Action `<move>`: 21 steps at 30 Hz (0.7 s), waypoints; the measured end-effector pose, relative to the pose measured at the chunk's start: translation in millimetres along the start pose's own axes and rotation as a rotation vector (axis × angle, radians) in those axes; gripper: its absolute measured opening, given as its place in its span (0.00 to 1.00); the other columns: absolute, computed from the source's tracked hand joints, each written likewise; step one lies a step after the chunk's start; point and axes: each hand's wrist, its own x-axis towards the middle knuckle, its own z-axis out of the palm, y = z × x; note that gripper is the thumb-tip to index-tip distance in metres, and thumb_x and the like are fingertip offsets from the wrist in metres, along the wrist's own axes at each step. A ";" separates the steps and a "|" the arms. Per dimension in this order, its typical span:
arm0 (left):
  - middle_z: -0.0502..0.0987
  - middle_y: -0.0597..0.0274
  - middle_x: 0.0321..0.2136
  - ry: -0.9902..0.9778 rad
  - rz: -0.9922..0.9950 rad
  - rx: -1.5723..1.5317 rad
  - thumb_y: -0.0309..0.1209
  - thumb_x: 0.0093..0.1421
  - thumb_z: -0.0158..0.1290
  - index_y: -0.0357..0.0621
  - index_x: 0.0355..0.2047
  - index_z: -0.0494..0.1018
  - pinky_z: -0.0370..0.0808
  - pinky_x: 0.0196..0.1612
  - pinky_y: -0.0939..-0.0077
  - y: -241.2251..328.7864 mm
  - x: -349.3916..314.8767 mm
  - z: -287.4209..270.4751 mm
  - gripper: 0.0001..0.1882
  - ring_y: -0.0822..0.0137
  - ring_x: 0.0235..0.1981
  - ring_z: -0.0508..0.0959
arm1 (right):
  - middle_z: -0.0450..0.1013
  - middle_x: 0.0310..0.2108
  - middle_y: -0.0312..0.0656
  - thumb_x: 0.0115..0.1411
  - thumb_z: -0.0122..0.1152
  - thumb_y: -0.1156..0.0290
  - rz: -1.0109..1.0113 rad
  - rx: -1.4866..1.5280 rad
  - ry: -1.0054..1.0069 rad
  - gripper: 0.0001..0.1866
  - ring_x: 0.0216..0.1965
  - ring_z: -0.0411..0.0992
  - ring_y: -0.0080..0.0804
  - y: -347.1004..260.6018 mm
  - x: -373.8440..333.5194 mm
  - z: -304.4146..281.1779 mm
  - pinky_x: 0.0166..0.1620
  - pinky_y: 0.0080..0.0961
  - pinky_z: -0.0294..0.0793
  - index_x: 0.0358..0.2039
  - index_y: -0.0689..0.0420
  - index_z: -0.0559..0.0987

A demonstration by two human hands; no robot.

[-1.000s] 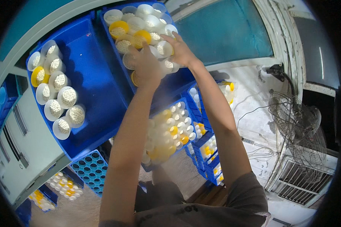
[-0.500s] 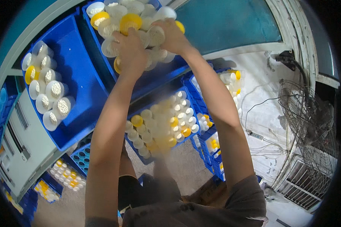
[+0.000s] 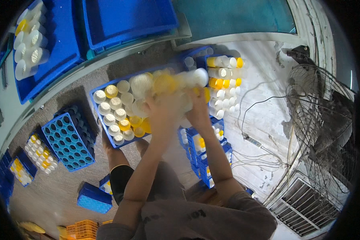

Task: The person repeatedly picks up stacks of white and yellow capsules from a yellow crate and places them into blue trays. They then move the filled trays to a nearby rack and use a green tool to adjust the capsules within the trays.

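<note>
White and yellow cups (image 3: pixel 164 84) seem clasped between blurred hands (image 3: pixel 160 111).

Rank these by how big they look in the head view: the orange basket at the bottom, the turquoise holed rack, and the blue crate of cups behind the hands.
1. Blue crate of cups, though partly covered
2. Turquoise holed rack
3. Orange basket, cut off at the lower edge, so ranked by its visible part
</note>
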 end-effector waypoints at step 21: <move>0.38 0.33 0.69 -0.250 -0.316 0.017 0.13 0.55 0.47 0.59 0.72 0.48 0.67 0.61 0.46 -128.0 -111.1 171.1 0.46 0.24 0.63 0.56 | 0.54 0.66 0.61 0.57 0.54 0.83 -0.073 -0.190 -0.409 0.37 0.64 0.60 0.56 188.1 -65.5 213.9 0.61 0.39 0.67 0.66 0.39 0.64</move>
